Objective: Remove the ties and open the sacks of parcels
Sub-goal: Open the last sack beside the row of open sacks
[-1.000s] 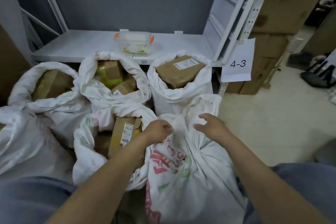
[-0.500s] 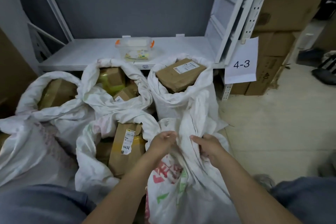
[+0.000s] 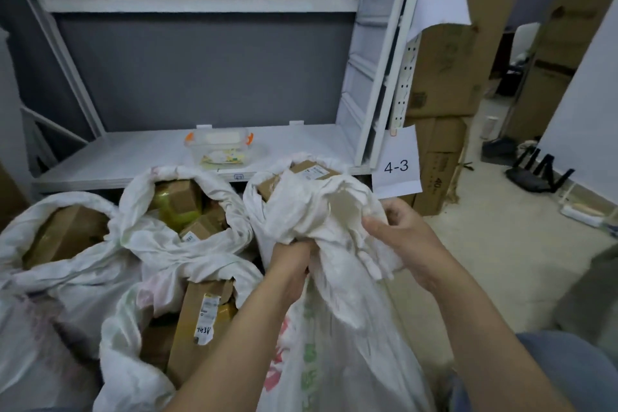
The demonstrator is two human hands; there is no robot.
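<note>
Near right of the heap, head view: sack (image 3: 337, 344) with red and green print, upright between the person's forearms, its top cloth held up in front of the far right neighbour.
Left hand (image 3: 291, 264): fingers (image 3: 296, 249) curled in a fist round the bunched neck of the sack, under the loose top.
Right hand (image 3: 404, 237): thumb and fingers pinching the right edge of the sack's mouth; a pale hollow shows in the cloth above the two hands.
Tie: none to be made out; whether it is off or hidden in the left fist cannot be told.
Step in hand (judgement): spreading the mouth. To do it well, ease the left fist so the bunched folds run free, draw the rim outward with the right, then roll it down like the neighbours' rims. Keep the sack upright so nothing spills.
Open sacks (image 3: 187, 177): four, left and far of the held one, rims rolled, parcels (image 3: 200, 311) showing inside.
Surface: pale floor (image 3: 501, 278), sacks standing on it before a low white shelf (image 3: 117, 164) that bears a clear plastic box (image 3: 219, 147) with orange clips.
Room: grey wall (image 3: 200, 77) behind the rack; paper slips (image 3: 396, 165) marked 4-2 and 4-3 on its right post; brown cartons (image 3: 444, 77) stacked just beyond.
</note>
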